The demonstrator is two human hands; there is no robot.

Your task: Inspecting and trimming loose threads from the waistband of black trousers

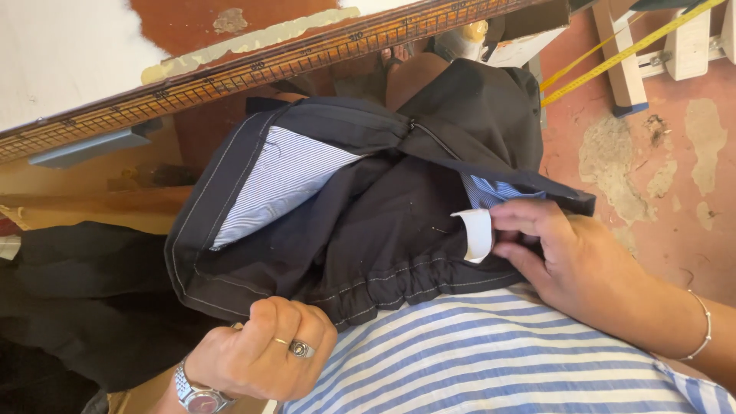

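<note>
- Holding a dark garment [360, 222] spread open across the lap, against a blue-and-white striped shirt [491, 353], inside turned up so the pale striped pocket lining [276, 180] shows.
- Gripping the elastic waistband edge in the closed left hand [261, 349], fingers curled tight on the cloth, ring and wristwatch [195, 397] showing.
- Pinching the small white label [479, 234] sewn inside the garment between thumb and fingers of the right hand [571, 257].
- Seemingly checking the label and inner seams; next move likely calling for steady tension from the left hand while turning or smoothing the label.
- Crowding in above: wooden table edge with a printed ruler strip [253, 69].
- Lying at the left: more dark cloth [69, 299].
- Trailing over the reddish floor at upper right: a yellow measuring tape [621, 54], well apart from both hands.
</note>
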